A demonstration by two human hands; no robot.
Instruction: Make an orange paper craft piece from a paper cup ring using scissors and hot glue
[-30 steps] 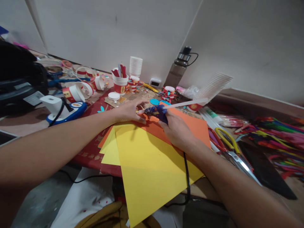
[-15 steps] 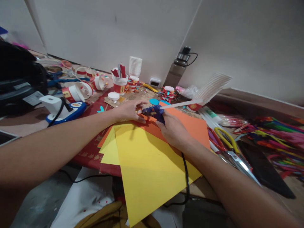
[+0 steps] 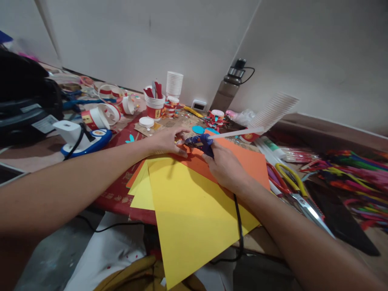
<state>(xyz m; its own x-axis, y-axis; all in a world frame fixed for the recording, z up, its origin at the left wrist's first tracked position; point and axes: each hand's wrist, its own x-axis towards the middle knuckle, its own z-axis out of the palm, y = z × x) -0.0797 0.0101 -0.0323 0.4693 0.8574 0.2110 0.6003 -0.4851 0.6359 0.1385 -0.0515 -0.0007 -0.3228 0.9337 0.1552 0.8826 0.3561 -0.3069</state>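
My right hand [image 3: 226, 163] grips a blue hot glue gun [image 3: 200, 142], its nozzle pointing left and a long white glue stick [image 3: 236, 132] sticking out of its back. Close to the nozzle, my left hand [image 3: 168, 141] curls its fingers around something small that I cannot make out. Both hands are above sheets of orange paper [image 3: 242, 157] and yellow paper [image 3: 194, 214]. A black cord [image 3: 238, 218] runs down from below my right forearm. Just beyond the glue gun lie blue paper pieces [image 3: 198, 129].
Paper cups [image 3: 155, 107], a white lid [image 3: 146, 122] and a water bottle [image 3: 227, 89] stand at the back. A leaning cup stack [image 3: 275, 113], scissors [image 3: 306, 206] and colourful pipe cleaners [image 3: 348, 173] lie right. A power strip [image 3: 86, 143] sits left.
The whole view has shifted very slightly. Both hands and the glue gun keep nearly the same position over the paper.
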